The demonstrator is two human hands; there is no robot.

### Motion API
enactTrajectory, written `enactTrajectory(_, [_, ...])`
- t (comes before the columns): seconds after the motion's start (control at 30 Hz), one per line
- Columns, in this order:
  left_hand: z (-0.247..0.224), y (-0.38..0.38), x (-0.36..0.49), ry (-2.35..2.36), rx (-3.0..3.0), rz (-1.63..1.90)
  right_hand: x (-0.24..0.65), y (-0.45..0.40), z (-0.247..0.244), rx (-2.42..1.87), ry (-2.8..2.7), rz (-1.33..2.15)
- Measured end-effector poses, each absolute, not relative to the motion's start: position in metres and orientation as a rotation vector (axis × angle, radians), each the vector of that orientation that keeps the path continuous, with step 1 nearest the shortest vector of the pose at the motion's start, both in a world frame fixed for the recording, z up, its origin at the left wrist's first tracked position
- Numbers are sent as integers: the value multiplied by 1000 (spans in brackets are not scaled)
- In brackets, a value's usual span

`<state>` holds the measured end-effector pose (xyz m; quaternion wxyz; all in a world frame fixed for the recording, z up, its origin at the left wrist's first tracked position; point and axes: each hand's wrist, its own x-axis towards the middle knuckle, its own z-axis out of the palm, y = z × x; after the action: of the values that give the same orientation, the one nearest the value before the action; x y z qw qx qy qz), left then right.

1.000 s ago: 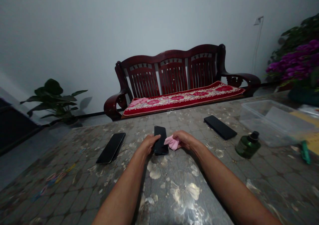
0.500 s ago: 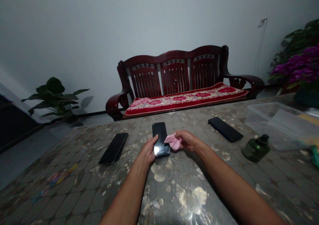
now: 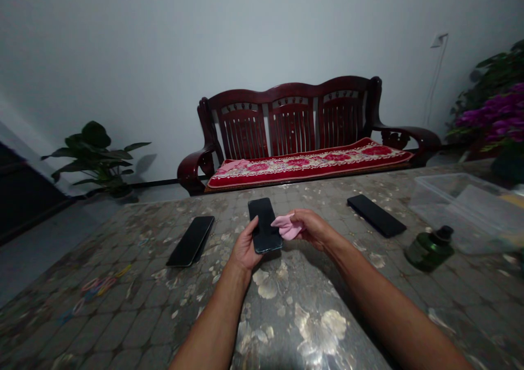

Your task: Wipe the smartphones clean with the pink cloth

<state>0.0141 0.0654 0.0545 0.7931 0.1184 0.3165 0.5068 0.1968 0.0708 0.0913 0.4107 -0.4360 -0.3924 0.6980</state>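
A person's left hand (image 3: 245,247) grasps one black smartphone (image 3: 265,225), thumb over its left edge, above a floral-patterned table (image 3: 286,337), while the right hand (image 3: 310,228) pinches one bunched pink cloth (image 3: 289,227) at the phone's right edge. The step in hand looks like wiping the screen; the next move would call for a steady left grip and light, flat pressure from the cloth. Counted around the held phone: two black phone-like slabs, one to its left (image 3: 190,241), one to its right (image 3: 375,215); one green bottle (image 3: 429,251) and one clear plastic bin (image 3: 428,209) farther right. Colored items (image 3: 98,286) at far left are too blurred to count.
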Motion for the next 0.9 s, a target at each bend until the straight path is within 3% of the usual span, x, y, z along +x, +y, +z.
enactTrajectory(0.2, [71,73,18,694,199,1151,187,69,85,-1043,-992,1495])
enactTrajectory(0.6, [97,86,24,828,94,1341,181,50,88,-981,-1442,526])
enactTrajectory(0.9, [102,90,23,866,74,1289,169,50,78,-750,-1799,182])
